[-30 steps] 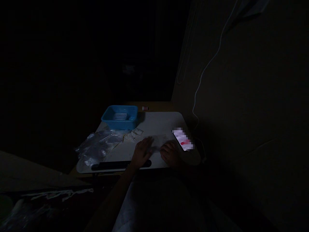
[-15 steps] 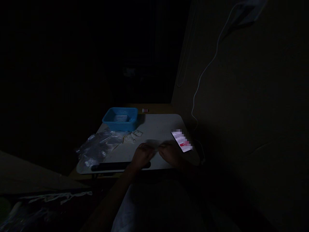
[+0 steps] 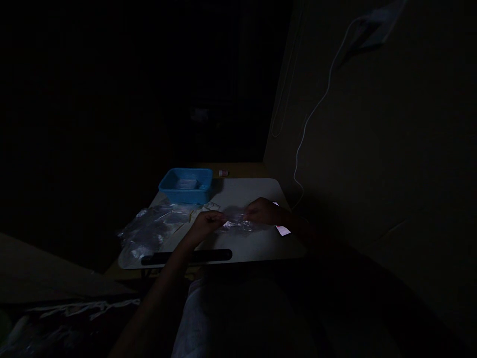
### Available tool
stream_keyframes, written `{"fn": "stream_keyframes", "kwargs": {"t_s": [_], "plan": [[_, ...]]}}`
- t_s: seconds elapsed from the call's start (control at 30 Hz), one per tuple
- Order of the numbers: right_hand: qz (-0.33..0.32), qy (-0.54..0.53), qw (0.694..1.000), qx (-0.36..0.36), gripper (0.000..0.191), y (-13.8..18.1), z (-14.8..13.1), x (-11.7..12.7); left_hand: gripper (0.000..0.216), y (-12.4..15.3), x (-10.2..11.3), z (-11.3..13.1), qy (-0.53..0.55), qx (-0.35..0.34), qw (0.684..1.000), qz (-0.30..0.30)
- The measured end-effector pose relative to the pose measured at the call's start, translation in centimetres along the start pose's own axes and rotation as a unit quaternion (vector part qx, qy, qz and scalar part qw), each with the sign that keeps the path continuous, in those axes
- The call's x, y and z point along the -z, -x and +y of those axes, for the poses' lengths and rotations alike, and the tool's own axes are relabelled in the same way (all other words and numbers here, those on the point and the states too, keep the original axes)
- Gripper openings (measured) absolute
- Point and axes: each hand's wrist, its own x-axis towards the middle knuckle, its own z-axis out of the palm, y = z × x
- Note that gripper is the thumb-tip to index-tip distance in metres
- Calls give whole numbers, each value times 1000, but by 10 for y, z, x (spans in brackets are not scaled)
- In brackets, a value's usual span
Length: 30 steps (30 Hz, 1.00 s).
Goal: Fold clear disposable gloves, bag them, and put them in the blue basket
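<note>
Between my two hands a clear plastic bag (image 3: 238, 224) is stretched over the white tabletop (image 3: 253, 191), crinkled and catching the light. My left hand (image 3: 206, 223) pinches its left side with closed fingers. On the other side my right hand (image 3: 261, 211) grips it near the upper right edge. A lit phone (image 3: 283, 230) lies just beyond the right hand, which partly covers it. Left of my left hand, more crumpled clear plastic (image 3: 149, 228) is heaped on the table, with some pale crumpled pieces (image 3: 210, 206) beside it.
A blue plastic basin (image 3: 186, 195) with a pale block-like item inside stands at the table's back left. Behind the table lies a small pink-and-white container (image 3: 223, 173). A black strip (image 3: 208, 255) runs along the front edge. A white cable (image 3: 303, 129) hangs down the right wall.
My hands, close together before, have moved apart and slightly up, and the clear bag now shows spread between them. My right hand now covers part of the phone.
</note>
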Motion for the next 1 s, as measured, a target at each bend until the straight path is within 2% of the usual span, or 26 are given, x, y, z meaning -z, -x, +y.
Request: {"fn": "stream_keyframes", "kwargs": {"t_s": [0.07, 0.17, 0.23, 0.3, 0.37, 0.47, 0.57, 0.67, 0.77, 1.0], "plan": [[6, -102, 994, -34, 14, -1, 3, 1, 19, -1, 2, 0, 117, 39, 992, 22], [5, -229, 968, -97, 20, 0, 17, -8, 24, -2, 0, -12, 307, 122, 944, 31], [19, -298, 946, -129, 23, 0, 33, -20, 37, -1, -3, -24, 390, 183, 902, -2], [56, -345, 924, -153, 23, -1, 51, -36, 46, 2, -8, -35, 412, 225, 882, -35], [84, -374, 910, -160, 23, -3, 70, -53, 38, 2, -15, -46, 388, 226, 893, -36], [121, -440, 874, -166, 21, -7, 92, -75, 26, -1, -23, -58, 286, 191, 939, -9], [135, -457, 860, -183, 23, -15, 106, -88, 20, -12, -25, -67, 194, 154, 968, 33], [137, -463, 854, -192, 25, -22, 116, -93, 22, -27, -19, -73, 178, 124, 974, 61], [128, -442, 870, -177, 26, -27, 124, -94, 25, -39, -14, -79, 179, 114, 975, 63], [143, -456, 865, -152, 31, -33, 139, -103, 28, -42, -13, -94, 162, 152, 975, 27]]}}
